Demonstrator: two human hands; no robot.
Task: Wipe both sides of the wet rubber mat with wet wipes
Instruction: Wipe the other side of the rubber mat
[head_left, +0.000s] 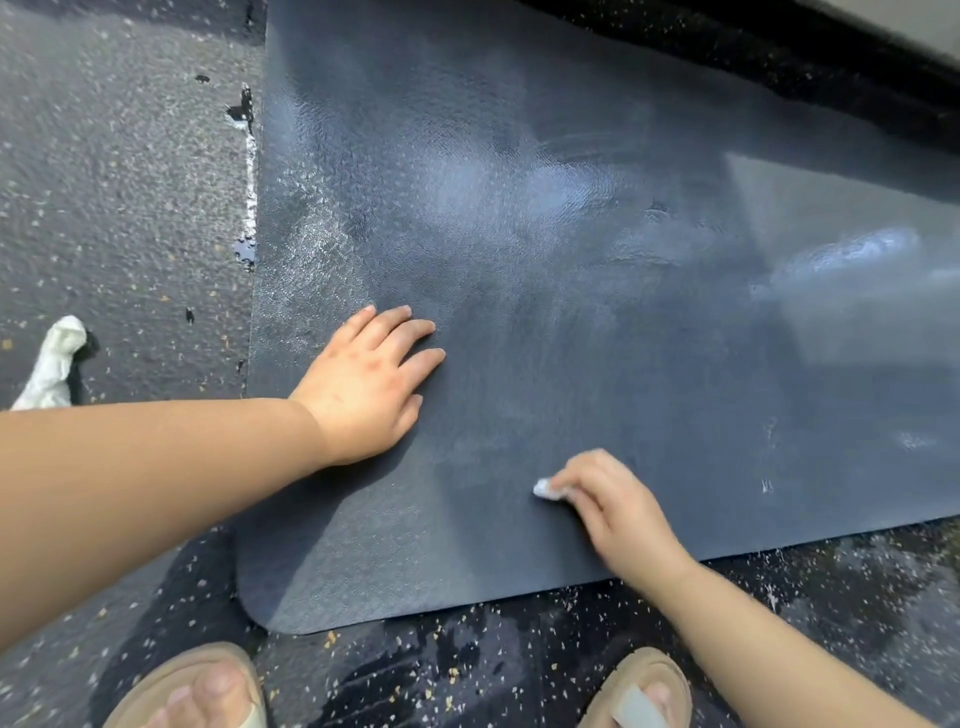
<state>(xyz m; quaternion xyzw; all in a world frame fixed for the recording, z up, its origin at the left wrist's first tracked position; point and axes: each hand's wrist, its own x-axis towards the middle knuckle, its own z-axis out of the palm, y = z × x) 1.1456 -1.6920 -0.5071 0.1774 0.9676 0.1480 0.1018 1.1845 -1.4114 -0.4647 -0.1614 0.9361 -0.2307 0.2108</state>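
A large dark rubber mat (571, 291) lies flat on the floor, glossy with wet patches toward the far and right parts. My left hand (369, 379) presses palm-down on the mat near its left edge, fingers spread and holding nothing. Near the mat's front edge, my right hand (608, 509) is closed around a small bunched white wet wipe (544, 488), which touches the mat's surface.
A crumpled white used wipe (54, 364) lies on the speckled dark floor (124, 208) to the left of the mat. My two feet in tan sandals (197, 686) stand just in front of the mat. The floor in front is wet.
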